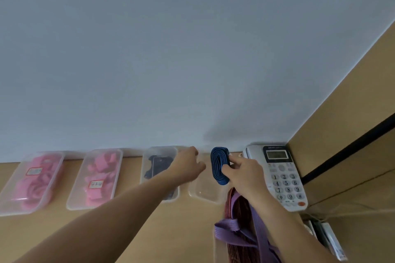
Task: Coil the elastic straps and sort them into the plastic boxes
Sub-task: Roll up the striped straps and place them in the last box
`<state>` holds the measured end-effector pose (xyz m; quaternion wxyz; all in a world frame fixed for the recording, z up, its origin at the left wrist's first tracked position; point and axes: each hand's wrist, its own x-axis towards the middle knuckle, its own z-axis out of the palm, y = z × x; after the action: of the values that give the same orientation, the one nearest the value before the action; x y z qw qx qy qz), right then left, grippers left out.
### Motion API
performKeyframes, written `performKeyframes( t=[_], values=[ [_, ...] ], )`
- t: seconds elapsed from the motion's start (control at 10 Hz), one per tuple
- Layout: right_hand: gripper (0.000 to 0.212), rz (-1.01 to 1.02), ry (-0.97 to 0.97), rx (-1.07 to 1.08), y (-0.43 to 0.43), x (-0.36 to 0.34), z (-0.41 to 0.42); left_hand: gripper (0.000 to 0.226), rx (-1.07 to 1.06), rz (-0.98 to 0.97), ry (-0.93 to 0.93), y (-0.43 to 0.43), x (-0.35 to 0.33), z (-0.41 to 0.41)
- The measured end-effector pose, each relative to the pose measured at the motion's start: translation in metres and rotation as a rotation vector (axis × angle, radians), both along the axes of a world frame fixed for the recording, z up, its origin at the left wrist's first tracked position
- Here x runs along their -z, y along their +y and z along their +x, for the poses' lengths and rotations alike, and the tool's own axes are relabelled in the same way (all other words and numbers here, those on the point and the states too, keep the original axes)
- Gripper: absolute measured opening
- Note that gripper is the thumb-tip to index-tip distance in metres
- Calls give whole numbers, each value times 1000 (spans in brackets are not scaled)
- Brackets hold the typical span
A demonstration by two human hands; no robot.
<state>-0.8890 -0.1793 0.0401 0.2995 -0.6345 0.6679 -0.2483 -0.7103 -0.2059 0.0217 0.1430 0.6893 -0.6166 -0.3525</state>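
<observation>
My right hand (pixel 242 174) grips a coiled blue elastic strap (pixel 219 165) upright, above the rightmost clear plastic box (pixel 206 193), whose bottom shows bare. My left hand (pixel 189 161) reaches forward between that box and the clear box holding dark straps (pixel 157 166), its fingers curled; I cannot tell whether it holds anything. Two more clear boxes hold pink straps, one at the far left (pixel 32 181) and one beside it (pixel 96 177). Loose purple and dark red straps (pixel 241 226) lie on the desk under my right forearm.
The boxes stand in a row on a wooden desk (pixel 149 226) against a pale wall. A white desk telephone (pixel 282 177) sits right of the boxes. A wooden side panel (pixel 352 134) closes off the right. Flat packets (pixel 329 239) lie at the lower right.
</observation>
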Motion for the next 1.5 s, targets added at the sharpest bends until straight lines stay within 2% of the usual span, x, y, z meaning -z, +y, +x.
performKeyframes(
  t=[0.1, 0.2, 0.3, 0.4, 0.5, 0.6, 0.7, 0.8, 0.9, 1.0, 1.2, 1.4, 1.5],
  values=[
    [13, 61, 29, -73, -8, 15, -2, 29, 126, 75, -182, -7, 12, -8],
    [15, 108, 57, -128, -15, 26, -1, 14, 165, 135, -260, -10, 18, -12],
    [19, 101, 114, -161, -22, 36, 0, 24, 87, 241, -214, -10, 27, -15],
    [26, 95, 157, -191, -30, 44, 5, 25, -40, 303, -101, -7, 34, -20],
    [18, 96, 245, -256, -40, 52, 13, 24, -99, 317, -10, -4, 36, -22],
    [16, 73, 374, -323, -47, 65, 21, 13, -157, 313, 101, 1, 35, -23],
    [20, 18, 432, -340, -45, 78, 29, 13, -179, 292, 139, 5, 38, -22],
    [31, 5, 415, -367, -40, 86, 36, 17, -174, 277, 139, 6, 43, -18],
    [35, -4, 392, -393, -38, 90, 37, 10, -184, 272, 167, 5, 42, -15],
    [31, 12, 361, -400, -40, 92, 35, 14, -181, 279, 201, 3, 39, -15],
    [42, -15, 291, -402, -42, 97, 29, 28, -167, 336, 211, 5, 33, -14],
    [56, -64, 311, -390, -41, 95, 24, 20, -98, 261, 81, 1, 30, -11],
    [53, -65, 297, -394, -39, 89, 23, 30, -56, 231, 43, 0, 24, -8]
  ],
)
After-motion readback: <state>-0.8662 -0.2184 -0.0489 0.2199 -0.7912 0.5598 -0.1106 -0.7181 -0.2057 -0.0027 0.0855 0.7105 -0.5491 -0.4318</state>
